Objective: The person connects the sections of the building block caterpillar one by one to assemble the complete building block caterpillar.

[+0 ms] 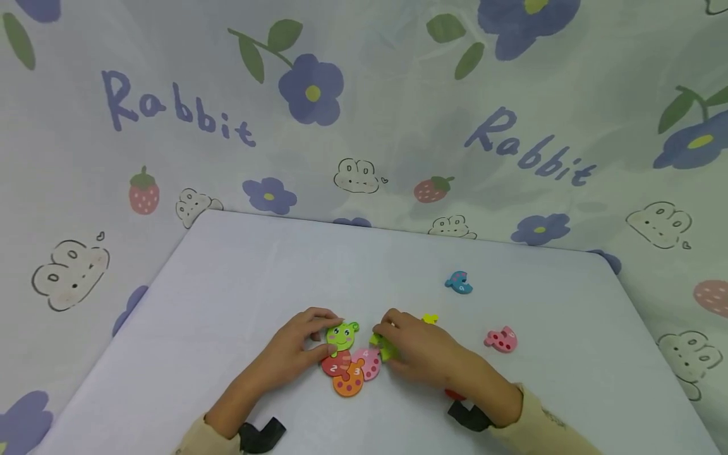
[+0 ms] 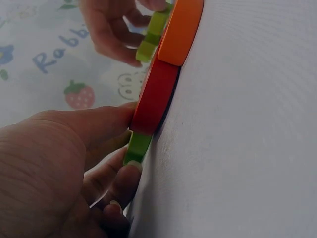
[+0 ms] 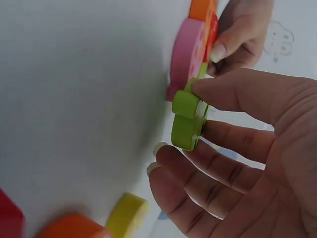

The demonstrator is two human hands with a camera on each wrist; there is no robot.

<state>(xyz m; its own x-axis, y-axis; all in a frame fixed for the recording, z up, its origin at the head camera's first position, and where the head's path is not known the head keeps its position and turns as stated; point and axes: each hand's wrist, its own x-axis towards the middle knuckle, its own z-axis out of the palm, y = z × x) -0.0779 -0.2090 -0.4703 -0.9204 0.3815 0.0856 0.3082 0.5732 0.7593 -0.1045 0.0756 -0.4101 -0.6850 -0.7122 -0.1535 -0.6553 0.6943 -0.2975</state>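
A partly joined row of flat puzzle pieces lies near the table's front: a green face piece (image 1: 342, 335), a red piece (image 1: 334, 364), an orange piece (image 1: 348, 382) and a pink piece (image 1: 369, 363). My left hand (image 1: 324, 338) grips the face piece from the left, its thumb (image 2: 99, 124) against the red piece (image 2: 153, 99). My right hand (image 1: 382, 338) pinches a light-green piece (image 3: 188, 119) between thumb (image 3: 223, 91) and fingers, right beside the pink piece (image 3: 185, 57). Whether that piece touches the pink one I cannot tell.
Loose pieces lie on the white table (image 1: 239, 284): a blue one (image 1: 459, 282) further back right, a pink one (image 1: 502, 340) to the right, a yellow one (image 1: 430, 319) behind my right hand, a red one (image 1: 454, 395) under my right wrist. A printed cloth (image 1: 364, 126) hangs behind.
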